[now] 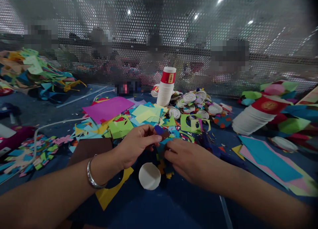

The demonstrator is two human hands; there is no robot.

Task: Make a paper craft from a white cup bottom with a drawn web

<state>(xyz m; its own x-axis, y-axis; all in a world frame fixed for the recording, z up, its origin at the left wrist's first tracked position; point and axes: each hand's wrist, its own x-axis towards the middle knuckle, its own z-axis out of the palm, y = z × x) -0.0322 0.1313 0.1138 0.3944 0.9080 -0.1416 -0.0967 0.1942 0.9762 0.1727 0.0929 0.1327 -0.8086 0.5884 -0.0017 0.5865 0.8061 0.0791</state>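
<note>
My left hand (137, 144), with a silver bangle at its wrist, pinches a small dark blue and brown piece of paper (164, 132) between thumb and fingers. Close beside it, my right hand (187, 159) has its fingers curled together near the lower side of that piece. Whatever lies in the right fingertips is hidden. Just below both hands, a round white paper cup (149, 176) rests on the dark blue table. Small orange-yellow paper bits (169, 175) lie next to it. A yellow paper offcut (109, 194) with a curved edge lies under my left wrist.
Stacked paper cups (165, 89) stand ahead, with another leaning stack (255, 118) at right. Round white pieces (190, 98) are heaped behind my hands. A purple sheet (109, 108), a dark glue gun (223, 154), a white cable (59, 123) and blue paper (270, 157) surround the workspace.
</note>
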